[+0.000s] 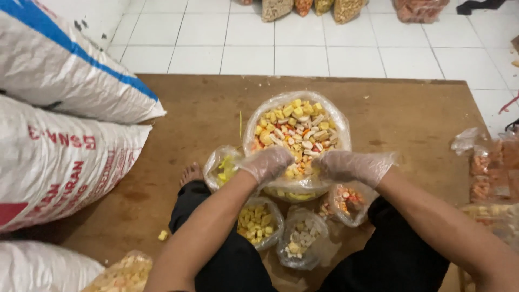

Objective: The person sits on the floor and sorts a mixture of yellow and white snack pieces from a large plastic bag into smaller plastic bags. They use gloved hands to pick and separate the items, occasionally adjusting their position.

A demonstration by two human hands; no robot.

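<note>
Big clear plastic bag [296,141] full of mixed dry snack pieces, yellow, white and some orange, sits open on the brown board [178,119] right in front of the seated person's crossed legs [227,270]. Bag film looks thin, soft and slippery, so it likely sags and shifts when pushed; best taken by the rolled rim or cupped from both sides low down, not pinched on one side. The load looks bulky but fairly light, and the pieces look brittle, so squeezing hard probably crushes them. Left hand [266,163] in a thin clear glove rests on the near rim, fingers curled loosely over film and pieces; cannot tell if it truly pinches anything. Right hand [351,166], also gloved, lies flat-ish on the near right rim, fingers together, pressing rather than gripping. Just below the big bag are smaller clear bags: yellow pieces [258,220], pale pieces [300,240], orange-speckled pieces [346,203], and one with yellow bits at left [223,167]. One loose yellow piece [162,235] lies on the board. Large white woven sacks [65,135] are stacked at left, more filled bags [489,173] at right, white tiled floor [303,48] beyond.
</note>
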